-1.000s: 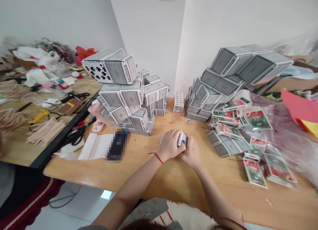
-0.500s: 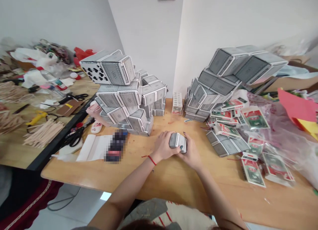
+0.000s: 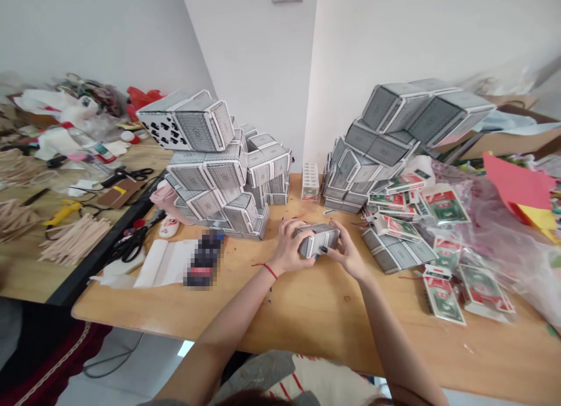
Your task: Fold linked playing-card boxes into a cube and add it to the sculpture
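Observation:
A small grey block folded from playing cards (image 3: 319, 240) is held between both my hands just above the wooden table (image 3: 315, 312). My left hand (image 3: 289, 248), with a red thread on the wrist, grips its left end. Fingers of my right hand (image 3: 348, 255) pinch its right end. Behind my left hand rises a stack of card blocks (image 3: 219, 172). Another stack of the same blocks (image 3: 394, 143) leans at the back right.
Loose card packs in red and green wrappers (image 3: 442, 242) lie to the right among clear plastic. Scissors (image 3: 131, 242), white paper (image 3: 164, 263) and a dark blurred object (image 3: 204, 260) lie at the left. A second table (image 3: 26, 266) holds wooden sticks (image 3: 72, 242) and clutter.
Both hands have lifted the card block off the table and turned it, moving it slightly forward; it now lies lengthwise between them.

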Motion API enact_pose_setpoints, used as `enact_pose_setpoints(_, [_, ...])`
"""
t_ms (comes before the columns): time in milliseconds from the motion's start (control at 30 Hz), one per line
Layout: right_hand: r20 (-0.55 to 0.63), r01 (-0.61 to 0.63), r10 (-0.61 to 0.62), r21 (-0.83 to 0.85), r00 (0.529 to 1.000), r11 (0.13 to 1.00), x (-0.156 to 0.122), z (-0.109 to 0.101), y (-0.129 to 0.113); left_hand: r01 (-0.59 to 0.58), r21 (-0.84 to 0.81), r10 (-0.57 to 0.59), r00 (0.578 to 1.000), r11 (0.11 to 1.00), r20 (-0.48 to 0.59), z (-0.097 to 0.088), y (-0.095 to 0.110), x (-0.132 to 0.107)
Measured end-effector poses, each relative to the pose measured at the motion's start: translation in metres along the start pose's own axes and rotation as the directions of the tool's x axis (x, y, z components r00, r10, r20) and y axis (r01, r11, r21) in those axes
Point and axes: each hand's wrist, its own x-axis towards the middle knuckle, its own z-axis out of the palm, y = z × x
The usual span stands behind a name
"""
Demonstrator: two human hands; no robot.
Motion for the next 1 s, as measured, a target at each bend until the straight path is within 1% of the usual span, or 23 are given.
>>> enact_pose_setpoints(33, [-0.005,-0.029,0.03,0.07,1.0,0.997,0.0,0.001,0.005,-0.021,-0.009,0.022,0.999,1.0,0.031,-0.001,-0.001,-0.003])
enact_pose_setpoints(100, [-0.008,-0.063,0.065,0.156,0.998,0.986,-0.003,0.003,0.014,-0.065,-0.041,0.069,0.992,0.997,0.105,-0.003,-0.002,-0.01])
enact_pose_setpoints(133, [0.004,-0.078,0.079,0.173,0.997,0.982,-0.005,0.003,0.018,-0.082,-0.058,0.089,0.987,0.995,0.136,-0.004,-0.001,-0.014])
enact_pose_setpoints(167, [0.012,-0.092,0.091,0.18,0.996,0.979,-0.006,0.002,0.021,-0.072,-0.067,0.081,0.986,0.995,0.149,-0.005,-0.001,-0.017])
enact_pose_setpoints(200, [0.023,-0.106,0.104,0.181,0.994,0.978,-0.008,0.001,0.023,-0.037,-0.073,0.047,0.989,0.997,0.14,-0.005,-0.001,-0.02])
enact_pose_setpoints(267, [0.036,-0.131,0.126,0.182,0.991,0.975,-0.009,0.0,0.026,0.074,-0.084,-0.064,0.992,0.994,0.112,-0.003,-0.001,-0.022])
enact_pose_setpoints(333, [0.033,-0.145,0.141,0.188,0.989,0.971,-0.01,0.0,0.026,0.17,-0.097,-0.16,0.982,0.981,0.095,0.001,-0.002,-0.021])
enact_pose_setpoints(400, [0.03,-0.151,0.148,0.202,0.988,0.968,-0.01,0.001,0.026,0.21,-0.097,-0.202,0.976,0.973,0.086,0.005,-0.002,-0.019])
enact_pose_setpoints(500, [0.062,-0.174,0.163,0.238,0.985,0.956,-0.01,0.001,0.024,0.214,-0.069,-0.21,0.976,0.974,0.065,0.008,0.0,-0.017])
enact_pose_setpoints(567, [0.079,-0.19,0.175,0.277,0.981,0.942,-0.011,-0.001,0.021,0.204,-0.058,-0.201,0.978,0.977,0.056,0.007,0.003,-0.015])
enact_pose_setpoints(633, [0.066,-0.2,0.188,0.344,0.98,0.917,-0.012,-0.005,0.017,0.187,-0.063,-0.185,0.982,0.98,0.037,0.003,0.008,-0.012])
enact_pose_setpoints(733, [0.049,-0.237,0.245,0.487,0.968,0.841,-0.013,-0.011,0.01,0.153,-0.08,-0.153,0.988,0.985,0.003,-0.005,0.017,-0.005])
enact_pose_setpoints(800, [0.08,-0.298,0.305,0.541,0.949,0.786,-0.012,-0.014,0.007,0.134,-0.08,-0.134,0.991,0.988,0.004,-0.01,0.022,0.0])
enact_pose_setpoints(867, [0.114,-0.366,0.361,0.512,0.926,0.777,-0.009,-0.017,0.004,0.136,-0.071,-0.135,0.991,0.988,0.019,-0.013,0.026,0.0])
enact_pose_setpoints(933, [0.101,-0.398,0.393,0.409,0.914,0.821,-0.006,-0.019,0.003,0.16,-0.062,-0.158,0.987,0.985,0.035,-0.013,0.029,-0.005])
enact_pose_setpoints(1000, [0.079,-0.393,0.388,0.287,0.918,0.873,-0.005,-0.022,0.002,0.194,-0.058,-0.191,0.98,0.979,0.053,-0.012,0.031,-0.016])
